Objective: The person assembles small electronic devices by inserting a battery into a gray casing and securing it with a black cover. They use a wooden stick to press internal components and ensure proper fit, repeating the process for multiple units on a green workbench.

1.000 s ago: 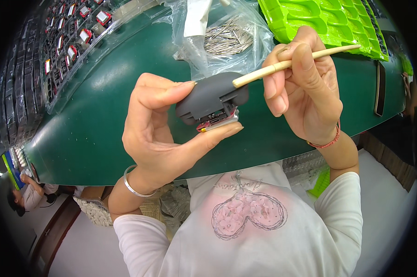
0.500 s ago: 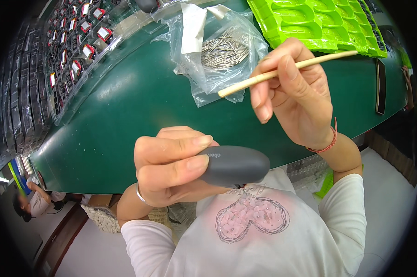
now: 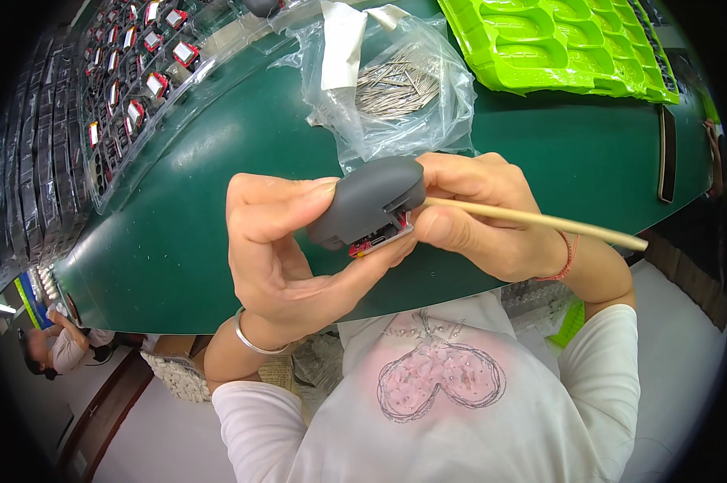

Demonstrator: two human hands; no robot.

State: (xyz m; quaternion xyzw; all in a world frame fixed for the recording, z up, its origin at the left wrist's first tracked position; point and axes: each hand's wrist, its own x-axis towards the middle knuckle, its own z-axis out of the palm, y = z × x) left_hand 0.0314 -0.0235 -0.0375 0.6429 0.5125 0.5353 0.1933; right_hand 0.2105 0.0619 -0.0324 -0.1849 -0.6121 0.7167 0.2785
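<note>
My left hand (image 3: pixel 279 249) grips a dark grey rounded plastic case (image 3: pixel 371 197) between thumb and fingers, tilted above the table's near part. On the case's near side a gap shows a red circuit board (image 3: pixel 369 244) with a silvery edge and a small port. My right hand (image 3: pixel 492 217) is closed round a thin pale wooden stick (image 3: pixel 548 221). One end of the stick points at the case's right end, where fingers partly hide its tip; the other sticks out past my wrist. The fingertips of my right hand also touch the case.
Beyond my hands lies a clear plastic bag (image 3: pixel 452 105) of thin metal pins (image 3: pixel 395 87). A bright green moulded tray (image 3: pixel 532 52) stands at the far right, near a dark flat phone-like object (image 3: pixel 666 153). Trays of red-and-white electronic parts (image 3: pixel 155 84) fill the far left. Another person (image 3: pixel 65 346) sits at the left.
The case has been raised and turned, so the red board in its gap now shows. My right hand has come down and left, bringing the stick's end against the case.
</note>
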